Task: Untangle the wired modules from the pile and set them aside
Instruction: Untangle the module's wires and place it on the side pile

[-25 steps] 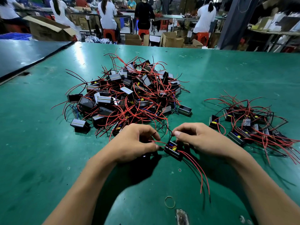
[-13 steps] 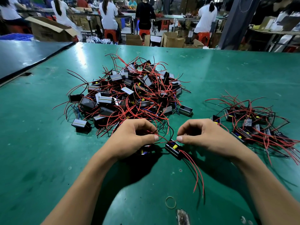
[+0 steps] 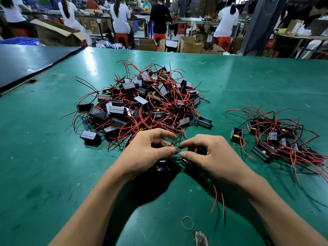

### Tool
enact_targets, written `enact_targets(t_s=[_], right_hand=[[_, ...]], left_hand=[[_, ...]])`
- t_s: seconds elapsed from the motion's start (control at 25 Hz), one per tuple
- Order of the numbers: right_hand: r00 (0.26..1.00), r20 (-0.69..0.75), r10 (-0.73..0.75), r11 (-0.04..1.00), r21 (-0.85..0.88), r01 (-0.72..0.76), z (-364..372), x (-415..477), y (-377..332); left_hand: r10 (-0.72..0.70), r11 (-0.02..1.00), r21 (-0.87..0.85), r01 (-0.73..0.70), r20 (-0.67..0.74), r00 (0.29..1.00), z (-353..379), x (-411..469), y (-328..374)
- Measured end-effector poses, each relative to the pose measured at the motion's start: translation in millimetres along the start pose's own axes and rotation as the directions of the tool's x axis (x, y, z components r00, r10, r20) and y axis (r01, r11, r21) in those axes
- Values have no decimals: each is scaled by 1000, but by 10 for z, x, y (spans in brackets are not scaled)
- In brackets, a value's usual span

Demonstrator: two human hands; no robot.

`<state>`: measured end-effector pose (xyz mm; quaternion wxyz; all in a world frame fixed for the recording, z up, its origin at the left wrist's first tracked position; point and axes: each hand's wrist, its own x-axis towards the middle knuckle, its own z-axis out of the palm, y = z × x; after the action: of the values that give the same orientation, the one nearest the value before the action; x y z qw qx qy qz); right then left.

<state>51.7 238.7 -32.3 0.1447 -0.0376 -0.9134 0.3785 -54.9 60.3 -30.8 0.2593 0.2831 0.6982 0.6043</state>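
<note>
Two modules (image 3: 161, 168) half-hidden beneath hands (image 3: 214, 157)

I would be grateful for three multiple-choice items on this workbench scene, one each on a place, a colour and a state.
1. Where does the smaller group of black wired modules lie relative to the large tangled pile? A. left B. right C. behind
2. Most wires are: A. red B. white C. green
3. The left hand is: A. flat, open B. pinching a thin red wire C. clenched, empty
Key: 1B, it sits right of the pile; 2A, red strands dominate both heaps; 3B, thumb and finger close on the wire while the right hand grips a small black module.
</note>
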Motion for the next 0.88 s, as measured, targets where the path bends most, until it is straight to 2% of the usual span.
enact_targets(t_s=[0.08,0.16,0.36,0.56,0.68,0.88], right_hand=[[999,-3,-32,998,-60,32,17,0,-16],[999,-13,-30,999,-43,30,3,0,-18],[987,102,127,990,52,-133,-139,10,28],[968,190,163,980,86,-181,-231,2,5],[966,181,183,975,92,-202,-231,6,1],[959,151,238,967,52,-248,-245,31,54]], left_hand=[[5,1000,-8,-5,9,1000,3,6,-3],[14,1000,-14,-14,-8,1000,4,10,-11],[29,999,33,-27,-62,998,-20,13,-25],[88,991,115,-75,-115,989,-18,-2,-20],[172,961,245,-128,-165,971,-2,-10,-15],[187,969,199,-147,-200,962,31,2,-16]])
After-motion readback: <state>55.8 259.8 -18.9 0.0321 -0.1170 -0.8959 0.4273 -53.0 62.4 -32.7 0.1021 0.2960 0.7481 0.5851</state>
